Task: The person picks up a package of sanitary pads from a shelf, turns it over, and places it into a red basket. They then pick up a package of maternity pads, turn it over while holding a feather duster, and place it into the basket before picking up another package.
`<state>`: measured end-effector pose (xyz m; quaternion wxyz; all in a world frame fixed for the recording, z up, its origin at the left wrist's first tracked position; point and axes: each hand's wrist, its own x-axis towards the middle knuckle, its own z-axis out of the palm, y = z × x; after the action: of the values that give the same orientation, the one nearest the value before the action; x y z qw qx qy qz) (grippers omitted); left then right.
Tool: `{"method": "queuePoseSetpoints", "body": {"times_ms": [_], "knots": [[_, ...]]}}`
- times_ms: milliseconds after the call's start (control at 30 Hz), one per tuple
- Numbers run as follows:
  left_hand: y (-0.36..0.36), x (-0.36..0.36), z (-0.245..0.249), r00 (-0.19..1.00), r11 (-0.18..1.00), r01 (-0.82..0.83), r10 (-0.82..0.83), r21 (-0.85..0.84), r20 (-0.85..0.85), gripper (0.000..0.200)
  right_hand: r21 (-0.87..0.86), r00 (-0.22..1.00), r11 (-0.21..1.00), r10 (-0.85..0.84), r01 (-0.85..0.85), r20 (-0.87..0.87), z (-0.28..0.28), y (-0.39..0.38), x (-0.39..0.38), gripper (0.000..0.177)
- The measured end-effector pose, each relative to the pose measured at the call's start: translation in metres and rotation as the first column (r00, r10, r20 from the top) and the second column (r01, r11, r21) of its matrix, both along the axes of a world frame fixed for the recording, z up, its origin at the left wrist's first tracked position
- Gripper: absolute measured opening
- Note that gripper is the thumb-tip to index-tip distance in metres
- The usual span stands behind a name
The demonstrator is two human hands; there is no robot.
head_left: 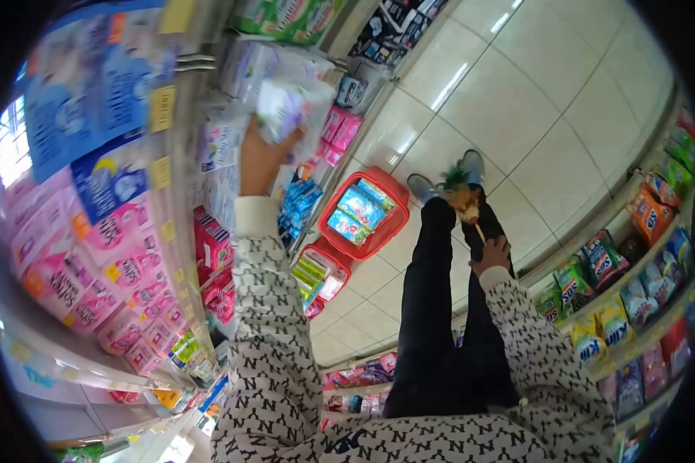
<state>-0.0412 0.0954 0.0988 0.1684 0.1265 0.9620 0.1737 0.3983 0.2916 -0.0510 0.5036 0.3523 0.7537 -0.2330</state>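
Note:
My left hand (264,158) is closed around a white plastic pack (282,108) with purple and green print, slightly blurred. It is up at the shelf, among similar white and lilac packs (247,65). Low by my leg, my right hand (493,256) grips the thin stick of a feather duster (462,199). The duster's brown and green feathers hang above my shoes.
On the tiled floor (510,92) stand a red basket (400,217) with blue packs inside and a second red container (340,262) with green and yellow packs. Pink packs (93,270) fill the left shelf; detergent bags (606,258) line the right one.

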Motion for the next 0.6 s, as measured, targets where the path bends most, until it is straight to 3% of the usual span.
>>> {"method": "queuePoseSetpoints", "body": {"times_ms": [33, 100, 167, 200, 367, 500, 567, 600], "knots": [[0.003, -0.014, 0.000, 0.996, 0.996, 0.008, -0.016, -0.088, -0.090, 0.078, 0.019, 0.999, 0.999, 0.033, -0.032, -0.037, -0.011, -0.002, 0.009, 0.064], [0.036, -0.032, 0.023, 0.992, 0.978, -0.114, 0.122, -0.173, 0.034, 0.079, -0.009, 0.996, 1.000, 0.015, -0.016, -0.088, -0.028, 0.009, 0.013, 0.051], [0.025, -0.063, 0.020, 0.978, 0.958, -0.200, 0.209, -0.208, 0.023, 0.080, -0.017, 0.986, 1.000, -0.014, 0.011, -0.167, -0.038, 0.016, 0.024, 0.045], [0.024, -0.069, 0.016, 0.976, 0.958, -0.205, 0.215, -0.199, 0.031, 0.081, -0.018, 0.973, 0.998, -0.064, 0.062, -0.223, -0.036, 0.020, 0.027, 0.044], [0.021, -0.127, 0.015, 0.962, 0.962, -0.270, 0.271, -0.039, 0.024, 0.084, -0.060, 0.975, 0.993, -0.109, 0.099, -0.194, -0.026, 0.028, 0.013, 0.041], [-0.006, -0.191, -0.009, 0.976, 0.977, -0.081, 0.037, -0.198, -0.213, 0.059, -0.053, 0.971, 0.994, -0.109, 0.100, -0.213, -0.031, 0.031, 0.014, 0.038], [-0.035, -0.238, -0.038, 0.945, 0.914, -0.189, 0.071, -0.359, -0.318, 0.076, -0.048, 0.964, 0.993, -0.117, 0.109, -0.241, -0.033, 0.032, 0.016, 0.037], [-0.011, -0.232, -0.028, 0.929, 0.855, -0.240, 0.065, -0.460, -0.364, 0.083, -0.048, 0.964, 0.992, -0.124, 0.116, -0.236, -0.033, 0.033, 0.016, 0.037]]}}
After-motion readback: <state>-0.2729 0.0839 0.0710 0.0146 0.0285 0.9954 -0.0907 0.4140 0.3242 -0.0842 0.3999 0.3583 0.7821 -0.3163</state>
